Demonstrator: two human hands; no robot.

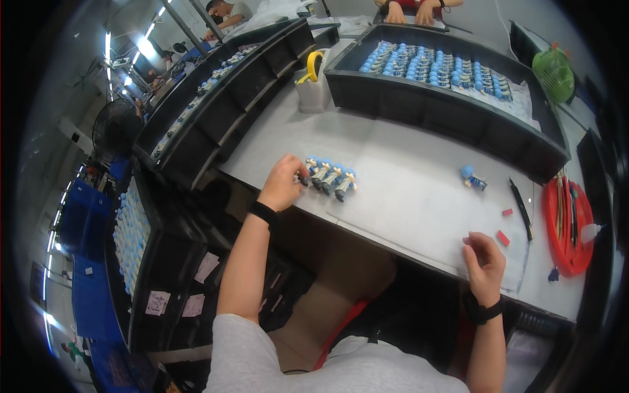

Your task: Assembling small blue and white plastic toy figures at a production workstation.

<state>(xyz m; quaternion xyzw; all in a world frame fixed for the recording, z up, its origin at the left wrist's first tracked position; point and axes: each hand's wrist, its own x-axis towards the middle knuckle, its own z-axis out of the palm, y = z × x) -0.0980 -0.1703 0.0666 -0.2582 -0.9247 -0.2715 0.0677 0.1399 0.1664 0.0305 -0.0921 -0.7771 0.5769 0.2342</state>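
Observation:
My left hand (283, 185) is at the left end of a short row of small figurines (334, 177) with light blue heads, pale bodies and dark feet. Its fingers are pinched on the end figurine (304, 175), which they partly cover. The row lies on the white tabletop (393, 154), its figurines side by side. Over the table's front edge at the right hovers my right hand (485, 263), fingers curved and thumb apart, holding nothing. Farther in, a single figurine (473, 178) with a blue head lies on its own.
A black tray (452, 108) of figurines in rows stands at the back; more black trays (223, 108) are on the left. A pale container (313, 95) holds a yellow roll. On the right are red blocks (502, 238), a black pen (521, 208) and a red tool tray (586, 261). People work beyond.

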